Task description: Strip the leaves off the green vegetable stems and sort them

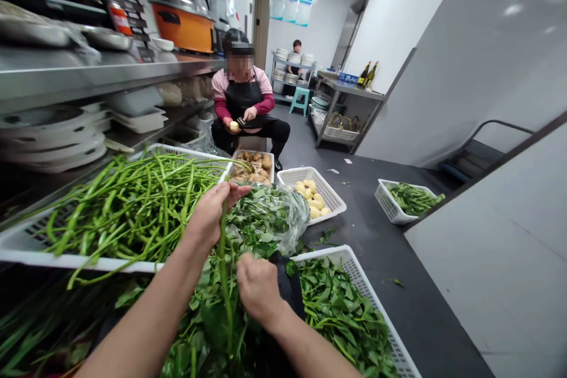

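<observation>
Green stem (225, 274) held upright, clamped in left hand (217, 204) above leafy pile (206, 333); right hand (259, 288) curled just beside stem, cannot tell whether gripping anything. Leftward, white basket (31, 256) heaped with long stems (150, 195); rightward, second basket (381, 309) full of leaves (341, 307).

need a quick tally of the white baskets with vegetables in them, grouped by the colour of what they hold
Green: 3 (stem basket, leaf basket, far-right basket)
Pale yellow: 1 (peeled-potato basket)
Brown: 1 (brown-potato basket)
Total: 5
</observation>
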The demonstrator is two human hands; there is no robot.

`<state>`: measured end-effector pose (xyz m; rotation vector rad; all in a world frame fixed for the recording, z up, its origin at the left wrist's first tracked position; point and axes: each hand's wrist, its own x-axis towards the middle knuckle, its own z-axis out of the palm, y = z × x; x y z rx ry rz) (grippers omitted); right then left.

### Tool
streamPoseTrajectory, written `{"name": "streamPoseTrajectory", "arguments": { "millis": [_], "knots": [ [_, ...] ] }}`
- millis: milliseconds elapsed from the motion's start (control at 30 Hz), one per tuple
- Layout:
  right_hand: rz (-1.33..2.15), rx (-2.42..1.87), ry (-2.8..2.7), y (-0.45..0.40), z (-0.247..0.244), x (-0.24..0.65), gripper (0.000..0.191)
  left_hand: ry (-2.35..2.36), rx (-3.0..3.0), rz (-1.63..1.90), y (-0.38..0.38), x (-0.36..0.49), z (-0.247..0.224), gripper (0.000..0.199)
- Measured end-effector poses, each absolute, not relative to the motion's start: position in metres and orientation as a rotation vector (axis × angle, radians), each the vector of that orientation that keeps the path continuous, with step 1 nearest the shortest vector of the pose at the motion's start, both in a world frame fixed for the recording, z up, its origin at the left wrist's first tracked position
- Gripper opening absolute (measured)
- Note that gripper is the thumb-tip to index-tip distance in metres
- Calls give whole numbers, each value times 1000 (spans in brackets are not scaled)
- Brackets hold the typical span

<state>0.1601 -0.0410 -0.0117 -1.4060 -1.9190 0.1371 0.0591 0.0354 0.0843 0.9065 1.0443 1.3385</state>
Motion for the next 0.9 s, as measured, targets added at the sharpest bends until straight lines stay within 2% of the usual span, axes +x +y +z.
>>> {"name": "streamPoseTrajectory", "arguments": {
  "millis": [133,233,333,467,700,900],
  "knots": [
    [435,-1315,-1470,-23,27,172,20,883,830,1300,41,48,93,13],
    [690,-1223,-1475,-1,54,164,33,816,910,1358,34,52,94,17],
    [816,-1191,-1502,9,57,143,40,846,1116,1329,26,54,99,24],
    [585,-1232,-1681,7,45,124,42,939,1231,1225,27,50,104,20],
    [189,-1468,-1932,-1,31,124,29,1017,1040,1401,27,57,99,17],
    [59,-1492,-2128,-34,-14,125,20,913,765,1653,49,28,142,28]
  ]
}}
